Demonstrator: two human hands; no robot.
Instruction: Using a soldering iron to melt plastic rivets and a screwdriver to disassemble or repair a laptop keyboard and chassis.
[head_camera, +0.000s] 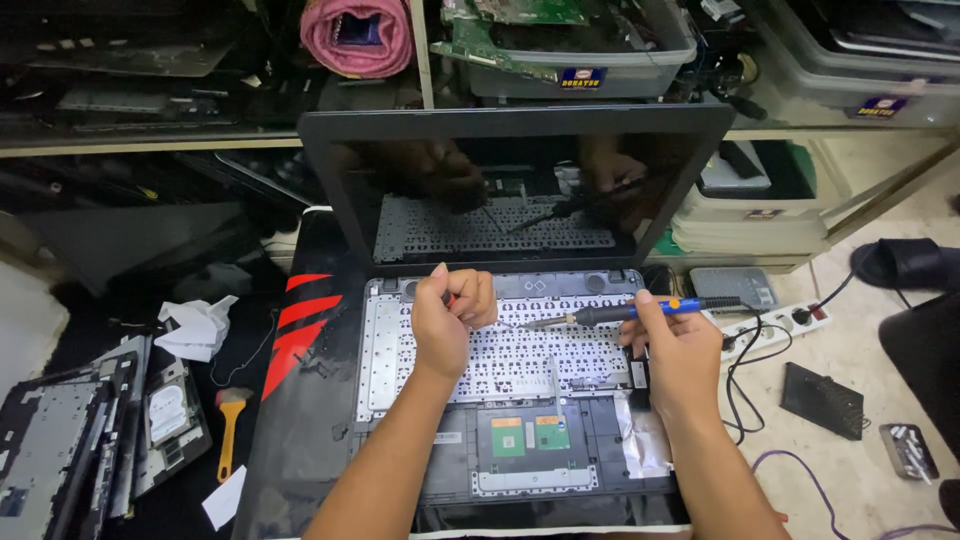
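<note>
An opened laptop (400, 420) lies on a black mat, its top cover off and the white metal keyboard backing (520, 360) exposed. Its dark screen (520, 190) stands upright and mirrors both hands. My right hand (675, 350) grips a blue and black soldering iron (640, 312), the tip pointing left over the backing. My left hand (450, 320) is curled over the upper middle of the backing, pinching a thin wire-like piece that meets the iron's tip. A green touchpad board (528, 436) sits below.
A white power strip (775, 325) with cables lies right of the laptop. At left are a yellow-handled brush (230, 430), crumpled tissue (195, 328) and stripped laptop parts (70, 450). Shelves behind hold bins of circuit boards (560, 40). A black sandal (905, 265) rests on the floor.
</note>
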